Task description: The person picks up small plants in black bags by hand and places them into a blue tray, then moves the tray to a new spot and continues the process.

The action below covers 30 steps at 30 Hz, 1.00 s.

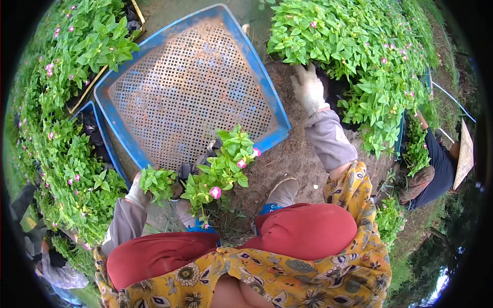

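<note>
My left hand (137, 193), in a pale glove, is at the lower left, closed around a leafy seedling (157, 183), its fingertips hidden by the leaves. Beside that seedling, a flowering plant (226, 163) with pink blooms rises from a black bag (186, 171) in front of my legs. My right hand (309, 91), also gloved, stretches forward to the edge of a dense bed of green plants (339, 33). Its fingers are apart, their tips at the leaves, with a dark plastic bag (331, 87) to the right of the hand.
A blue crate (192, 97) with a muddy lattice bottom lies in front of me. More pink-flowered plants (67, 164) and another blue crate edge (105, 146) are on the left. A person in a conical hat (465, 154) crouches at right; another person (56, 269) is at lower left.
</note>
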Each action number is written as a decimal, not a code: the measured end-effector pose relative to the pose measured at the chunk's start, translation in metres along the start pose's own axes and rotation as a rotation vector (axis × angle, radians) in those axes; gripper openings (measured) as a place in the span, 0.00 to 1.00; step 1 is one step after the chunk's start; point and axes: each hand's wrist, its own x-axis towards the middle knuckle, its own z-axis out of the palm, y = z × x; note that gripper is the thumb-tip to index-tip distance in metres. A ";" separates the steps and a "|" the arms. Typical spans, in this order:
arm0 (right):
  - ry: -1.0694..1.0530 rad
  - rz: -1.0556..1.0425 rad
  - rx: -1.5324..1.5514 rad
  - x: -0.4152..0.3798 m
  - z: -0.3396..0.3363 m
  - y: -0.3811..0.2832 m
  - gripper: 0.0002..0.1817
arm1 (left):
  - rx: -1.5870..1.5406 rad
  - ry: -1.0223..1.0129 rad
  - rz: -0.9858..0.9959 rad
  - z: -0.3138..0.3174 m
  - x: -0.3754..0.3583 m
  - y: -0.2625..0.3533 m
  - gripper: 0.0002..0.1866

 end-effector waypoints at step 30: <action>-0.122 -0.225 0.472 -0.056 -0.055 -0.078 0.10 | 0.886 -0.435 0.006 0.180 0.002 0.154 0.22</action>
